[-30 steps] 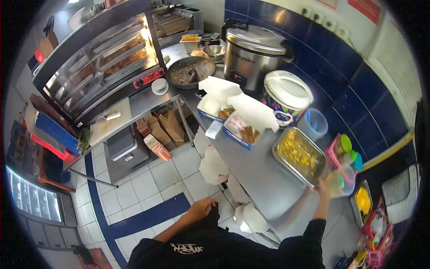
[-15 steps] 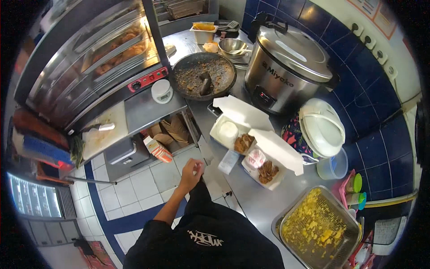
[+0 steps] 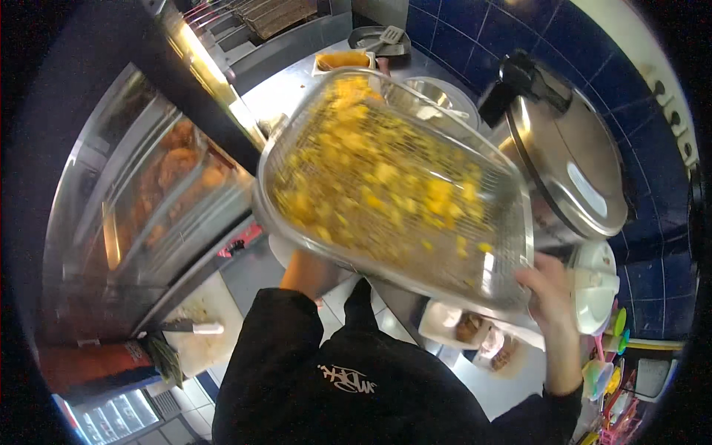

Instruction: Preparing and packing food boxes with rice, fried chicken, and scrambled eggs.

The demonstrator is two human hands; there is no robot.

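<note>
A rectangular steel tray with a wire-mesh bottom (image 3: 445, 276) is up in the air in front of me, tilted and held in both hands. Loose yellow crumbly food pieces (image 3: 378, 174) lie in it, blurred by motion and thickest toward the far left. My right hand (image 3: 547, 289) grips its near right corner, thumb over the rim. Under the near left edge is my left hand (image 3: 315, 273), blurred, its fingers mostly hidden by the tray. Below the tray's right end, open white food boxes (image 3: 434, 324) with brown meat (image 3: 469, 326) stand on the counter, partly covered.
A large steel rice cooker (image 3: 571, 159) stands right of the tray, a white-lidded container (image 3: 595, 285) nearer. On the left is a glass warming cabinet (image 3: 174, 174) with fried food. A knife (image 3: 200, 327) lies on a cutting board (image 3: 222, 297). Beyond the tray are a metal bowl (image 3: 434, 93) and a spatula (image 3: 389, 35).
The tray has been lifted from the counter at the near right and carried up over the middle, now hiding the stone mortar. Both hands now hold it; before, one hand showed empty of it.
</note>
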